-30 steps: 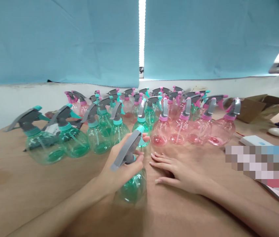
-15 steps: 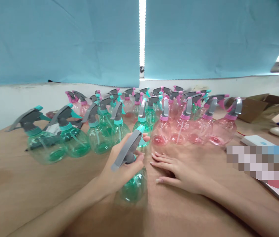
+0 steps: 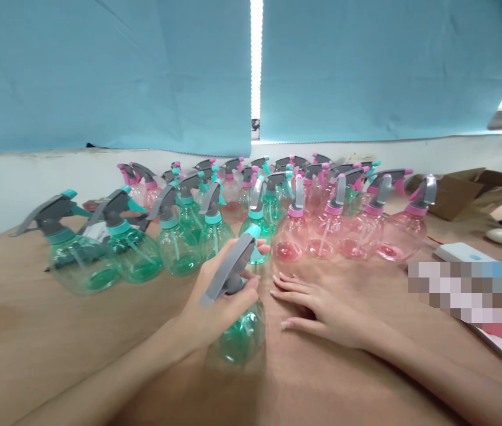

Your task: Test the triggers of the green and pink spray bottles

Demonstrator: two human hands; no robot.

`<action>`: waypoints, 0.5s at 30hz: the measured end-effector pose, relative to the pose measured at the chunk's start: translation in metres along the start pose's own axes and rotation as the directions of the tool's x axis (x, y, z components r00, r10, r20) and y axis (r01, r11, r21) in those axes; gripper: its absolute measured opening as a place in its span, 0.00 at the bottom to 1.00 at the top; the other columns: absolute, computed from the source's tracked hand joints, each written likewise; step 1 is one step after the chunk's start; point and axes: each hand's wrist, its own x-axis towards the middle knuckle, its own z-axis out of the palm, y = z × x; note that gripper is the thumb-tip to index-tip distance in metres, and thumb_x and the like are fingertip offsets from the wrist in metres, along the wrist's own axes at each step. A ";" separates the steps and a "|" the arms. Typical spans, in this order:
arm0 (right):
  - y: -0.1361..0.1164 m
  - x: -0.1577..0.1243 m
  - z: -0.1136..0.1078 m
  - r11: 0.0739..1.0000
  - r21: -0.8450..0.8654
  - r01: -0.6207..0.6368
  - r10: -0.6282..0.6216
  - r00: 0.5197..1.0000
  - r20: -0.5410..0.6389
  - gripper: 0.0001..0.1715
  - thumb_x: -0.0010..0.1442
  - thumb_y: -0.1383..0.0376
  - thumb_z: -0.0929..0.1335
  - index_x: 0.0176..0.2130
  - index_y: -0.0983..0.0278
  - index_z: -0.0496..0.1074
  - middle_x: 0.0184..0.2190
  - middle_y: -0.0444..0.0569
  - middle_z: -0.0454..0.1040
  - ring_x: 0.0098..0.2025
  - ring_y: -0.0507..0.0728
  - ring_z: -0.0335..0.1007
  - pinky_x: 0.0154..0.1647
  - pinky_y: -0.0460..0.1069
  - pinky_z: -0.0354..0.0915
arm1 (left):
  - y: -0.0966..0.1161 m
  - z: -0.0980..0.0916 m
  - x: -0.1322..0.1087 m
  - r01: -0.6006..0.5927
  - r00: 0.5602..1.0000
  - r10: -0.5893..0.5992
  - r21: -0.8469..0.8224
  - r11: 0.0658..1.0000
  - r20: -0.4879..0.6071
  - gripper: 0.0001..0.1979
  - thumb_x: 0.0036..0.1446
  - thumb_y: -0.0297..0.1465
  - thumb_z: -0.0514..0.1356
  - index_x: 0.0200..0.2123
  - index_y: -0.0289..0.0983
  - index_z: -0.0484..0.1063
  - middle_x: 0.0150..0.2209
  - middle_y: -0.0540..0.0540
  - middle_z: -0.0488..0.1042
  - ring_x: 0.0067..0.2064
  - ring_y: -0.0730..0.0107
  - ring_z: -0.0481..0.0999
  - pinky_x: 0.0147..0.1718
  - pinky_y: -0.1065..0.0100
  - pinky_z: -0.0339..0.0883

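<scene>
Here in the left hand (image 3: 215,313), a green spray bottle (image 3: 242,340) is being gripped around its neck (image 3: 233,286)! Just right of that grip, the right hand (image 3: 333,309) is lying open on the table (image 3: 317,384).

I watch through one camera on the wearer's head, facing forward and down over the table (image 3: 321,384). Left hand (image 3: 222,310) and right hand (image 3: 324,306) lie close below the lens, bottles (image 3: 290,236) farther out, blue cloth (image 3: 109,71) across the top.
</scene>
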 end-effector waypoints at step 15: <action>-0.002 0.000 -0.001 1.000 0.002 -0.011 0.011 1.000 0.003 0.37 0.63 0.45 0.64 0.64 0.58 0.60 0.67 0.50 0.53 0.69 0.64 0.46 0.68 0.63 0.49 | 0.002 0.000 0.001 0.021 1.000 -0.020 -0.027 0.999 0.022 0.21 0.53 0.27 0.57 0.52 0.41 0.67 0.36 0.50 0.72 0.28 0.73 0.70 0.27 0.70 0.64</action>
